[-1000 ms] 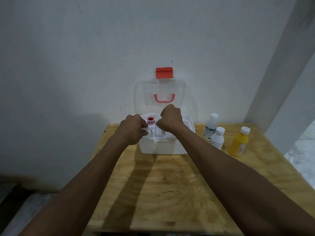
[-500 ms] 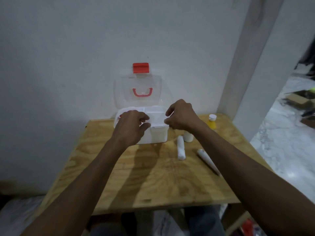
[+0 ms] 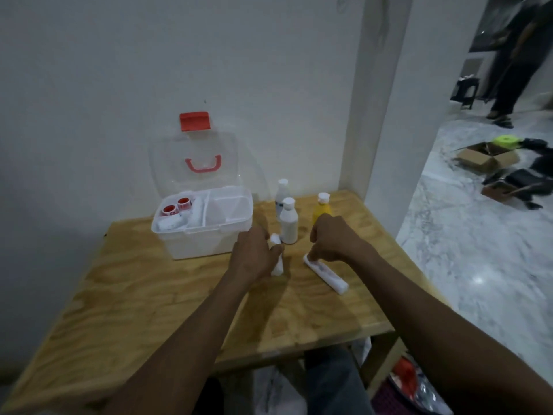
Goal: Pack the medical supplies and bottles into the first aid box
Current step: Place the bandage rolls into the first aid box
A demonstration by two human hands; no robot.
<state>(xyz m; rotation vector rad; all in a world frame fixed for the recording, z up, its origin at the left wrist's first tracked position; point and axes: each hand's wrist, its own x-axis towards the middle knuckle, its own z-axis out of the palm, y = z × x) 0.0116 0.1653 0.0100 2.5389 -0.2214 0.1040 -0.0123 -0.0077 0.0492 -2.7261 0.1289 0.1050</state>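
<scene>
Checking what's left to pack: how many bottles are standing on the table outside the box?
3: tall white bottle at the back, shorter white bottle before it, yellow bottle rightmost, partly behind the right hand.

Scene dim and soft throughout, with motion blur on both hands. Brightest area is the marble floor [image 3: 484, 265] at 3 o'clock, bearing a small glare spot. Wide-angle bending towards frame edges; forearm shadows fall on the wooden table [image 3: 167, 301].

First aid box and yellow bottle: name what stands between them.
Head view: two white bottles stand between the first aid box and the yellow bottle.
</scene>
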